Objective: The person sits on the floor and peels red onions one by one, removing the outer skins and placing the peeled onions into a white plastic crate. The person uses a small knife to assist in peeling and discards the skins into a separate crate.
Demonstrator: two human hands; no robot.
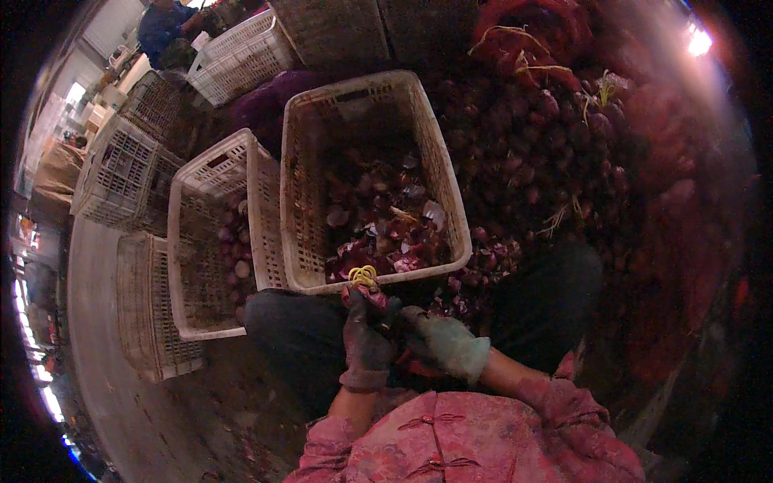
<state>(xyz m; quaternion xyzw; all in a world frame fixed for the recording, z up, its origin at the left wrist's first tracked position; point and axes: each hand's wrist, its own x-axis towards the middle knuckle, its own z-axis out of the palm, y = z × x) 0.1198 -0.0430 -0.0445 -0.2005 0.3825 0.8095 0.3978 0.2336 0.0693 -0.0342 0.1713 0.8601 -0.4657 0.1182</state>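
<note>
Before my lap, my left hand (367, 347) in a dark, soiled glove grips a red onion (375, 297) with curled yellow sprouts (362, 276). My right hand (447, 341), in a pale greenish glove, is close beside it with its fingers curled in. What those fingers hold, if anything, is lost in shadow. Just beyond the onion is the near rim of a large plastic crate (374, 284). Loose onion skins and scraps (386, 229) cover its bottom.
A second crate (175, 265) at the left contains several onions (235, 241). More crates (127, 169) stand farther left. A heap of red onions (519, 157) and red mesh sacks (670, 241) fill the right side. A person (163, 30) is at the upper left.
</note>
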